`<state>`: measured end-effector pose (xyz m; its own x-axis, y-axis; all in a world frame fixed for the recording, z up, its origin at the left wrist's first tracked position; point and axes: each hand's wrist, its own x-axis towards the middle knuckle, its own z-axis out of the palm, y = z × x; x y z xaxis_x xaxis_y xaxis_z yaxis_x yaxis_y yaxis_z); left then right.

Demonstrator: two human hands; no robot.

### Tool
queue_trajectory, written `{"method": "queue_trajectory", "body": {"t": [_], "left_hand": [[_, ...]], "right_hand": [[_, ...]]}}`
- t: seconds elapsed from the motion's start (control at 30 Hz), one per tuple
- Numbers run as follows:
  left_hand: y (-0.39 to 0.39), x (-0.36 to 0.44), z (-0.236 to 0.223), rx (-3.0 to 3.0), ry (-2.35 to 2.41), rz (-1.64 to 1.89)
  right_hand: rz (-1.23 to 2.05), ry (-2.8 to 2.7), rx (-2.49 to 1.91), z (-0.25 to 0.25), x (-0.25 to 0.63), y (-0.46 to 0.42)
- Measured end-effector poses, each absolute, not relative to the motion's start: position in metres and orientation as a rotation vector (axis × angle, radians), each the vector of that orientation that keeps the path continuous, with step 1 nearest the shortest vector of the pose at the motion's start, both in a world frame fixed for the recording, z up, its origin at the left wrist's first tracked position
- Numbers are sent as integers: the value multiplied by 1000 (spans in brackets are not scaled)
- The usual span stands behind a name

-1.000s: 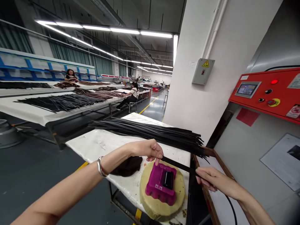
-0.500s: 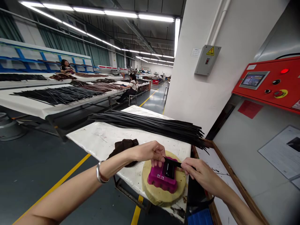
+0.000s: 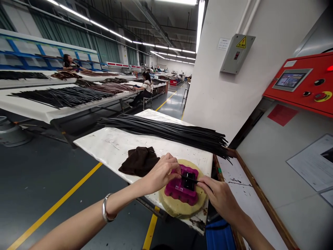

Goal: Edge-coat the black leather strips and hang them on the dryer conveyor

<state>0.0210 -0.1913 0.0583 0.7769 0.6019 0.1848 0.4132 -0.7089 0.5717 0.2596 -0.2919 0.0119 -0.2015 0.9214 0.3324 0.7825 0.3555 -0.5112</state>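
Observation:
A magenta block [image 3: 179, 189] with a black insert sits on a round yellowish pad [image 3: 179, 206] at the near corner of a white-topped table [image 3: 114, 147]. My left hand [image 3: 162, 172] pinches one end of a narrow black strap [image 3: 189, 180] at the block's top left. From the right, my right hand [image 3: 217, 196] pinches the same strap at the block's right edge. The strap lies across the black insert. A silver bracelet is on my left wrist.
A long bundle of black straps [image 3: 166, 132] lies across the table's far side. A dark brown cloth [image 3: 139, 161] rests left of the pad. An orange control panel [image 3: 299, 83] hangs at right. Further tables hold more straps, with seated people behind.
Both hands came together over the magenta block. The strap, held stretched to the right a second ago, now lies short across the insert. The view tilted downward.

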Motion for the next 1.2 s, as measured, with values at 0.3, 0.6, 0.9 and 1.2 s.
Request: {"method": "queue_trajectory", "body": {"t": [0.3,0.6,0.9,1.2], "left_hand": [[-195,18,51,2555,737,511],[-195,22,54,2540,727,541],[-197,21,51,2571,721,519],[-202,47,60,2638,583,462]], "right_hand": [[291,-2058,-1484,8,256,-294],[292,-2063,-1544,17,257,-298],[299,-2068,-1544,10,259,-298],[199,-2292,-1673,44,287,-307]]}}
